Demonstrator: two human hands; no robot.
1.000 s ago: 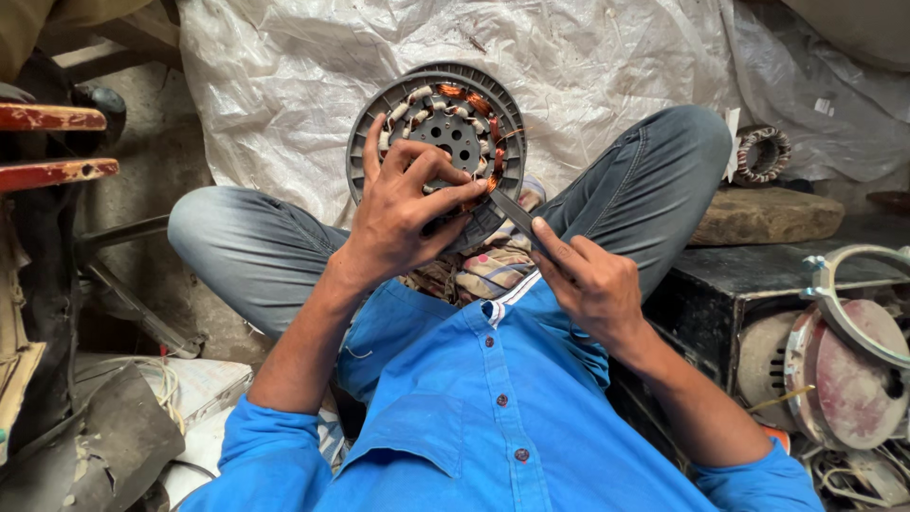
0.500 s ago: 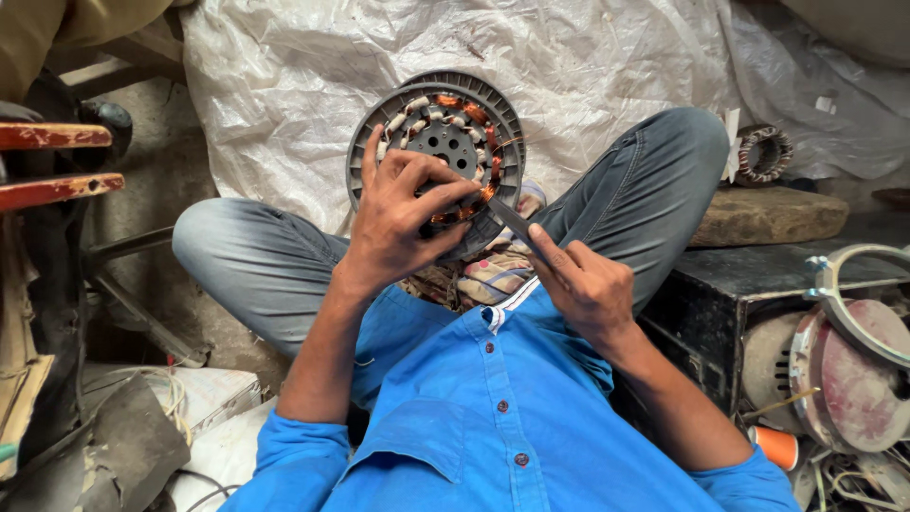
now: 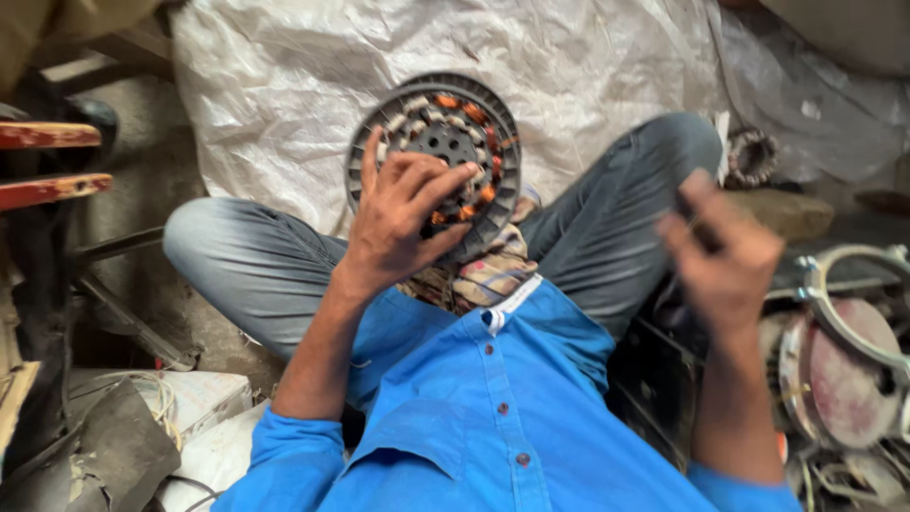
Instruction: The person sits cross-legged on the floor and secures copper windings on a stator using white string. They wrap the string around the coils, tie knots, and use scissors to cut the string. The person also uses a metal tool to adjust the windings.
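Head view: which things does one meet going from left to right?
Red wooden slats → left hand on the round grey stator with copper coils → blurred right hand → round pinkish metal disc.

Round motor stator (image 3: pixel 445 142): dark grey metal w/ orange copper windings. Behind it, white plastic sheet (image 3: pixel 569 76). Below it, checked cloth (image 3: pixel 488 275), tan/red/brown. Trousers (image 3: pixel 265 265) grey on both sides of it; shirt (image 3: pixel 493 417) bright blue, nearer the camera.
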